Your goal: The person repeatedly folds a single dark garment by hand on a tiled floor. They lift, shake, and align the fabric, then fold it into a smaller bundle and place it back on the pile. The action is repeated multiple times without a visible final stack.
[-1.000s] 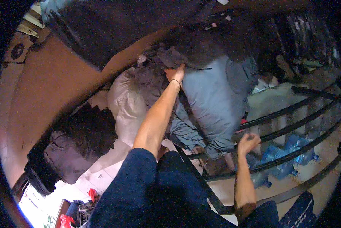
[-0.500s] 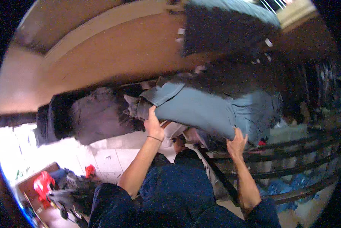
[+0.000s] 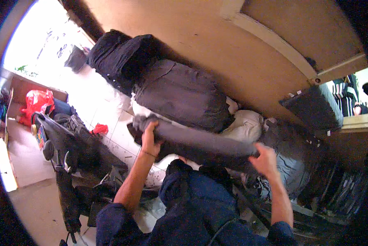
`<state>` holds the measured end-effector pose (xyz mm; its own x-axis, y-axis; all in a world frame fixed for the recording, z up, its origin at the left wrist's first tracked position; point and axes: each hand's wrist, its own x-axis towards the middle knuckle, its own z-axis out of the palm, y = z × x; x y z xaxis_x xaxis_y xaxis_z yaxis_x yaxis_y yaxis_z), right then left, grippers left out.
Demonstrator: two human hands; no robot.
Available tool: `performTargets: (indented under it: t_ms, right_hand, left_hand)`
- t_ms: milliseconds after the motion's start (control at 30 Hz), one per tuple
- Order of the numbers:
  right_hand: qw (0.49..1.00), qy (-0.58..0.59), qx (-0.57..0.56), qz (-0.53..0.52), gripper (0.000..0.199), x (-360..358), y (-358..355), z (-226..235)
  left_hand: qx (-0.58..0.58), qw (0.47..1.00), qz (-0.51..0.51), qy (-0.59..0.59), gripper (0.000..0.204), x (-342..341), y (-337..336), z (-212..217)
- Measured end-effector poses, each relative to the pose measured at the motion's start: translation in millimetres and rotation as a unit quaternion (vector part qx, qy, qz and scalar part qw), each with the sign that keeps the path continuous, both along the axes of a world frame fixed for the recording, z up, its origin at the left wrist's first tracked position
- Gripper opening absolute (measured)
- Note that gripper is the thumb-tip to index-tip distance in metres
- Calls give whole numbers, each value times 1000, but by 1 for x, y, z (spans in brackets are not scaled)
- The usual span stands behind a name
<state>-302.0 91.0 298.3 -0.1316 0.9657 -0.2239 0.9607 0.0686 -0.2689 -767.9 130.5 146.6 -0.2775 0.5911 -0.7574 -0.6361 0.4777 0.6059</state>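
Note:
Between my two hands a long folded dark grey garment (image 3: 200, 141) is stretched sideways in front of my body, blurred along its upper edge. My left hand (image 3: 150, 141) is closed on its left end, thumb on top. Its right end is gripped by my right hand (image 3: 265, 159). Just beyond the garment lies a bulky dark grey cloth bundle (image 3: 179, 92), with black folded clothes (image 3: 118, 55) farther left. A pale beige cloth (image 3: 246, 125) sits to the right of the bundle. Near my right wrist lies a blue-grey garment (image 3: 290, 166).
A wooden panel wall (image 3: 184, 37) runs behind the clothes. On the left stand a black wheeled frame (image 3: 69, 135) and a red plastic bag (image 3: 39, 101). A dark folded stack (image 3: 313, 104) rests at the right, by an opening showing striped cloth.
My view has turned left. Both hands were on the blue-grey garment; now they hold the dark grey one, and the blue-grey one lies at the right.

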Motion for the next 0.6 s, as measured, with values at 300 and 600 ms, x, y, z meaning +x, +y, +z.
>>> performTargets:
  t_ms: [300,600]
  right_hand:
    - [963,-1,269,35,78,-111,96,98]
    - [986,-82,131,64,79,-156,94,-166]
  left_hand:
    - [242,966,54,-67,7,-89,154,113]
    - [67,986,148,39,20,-151,155,-146]
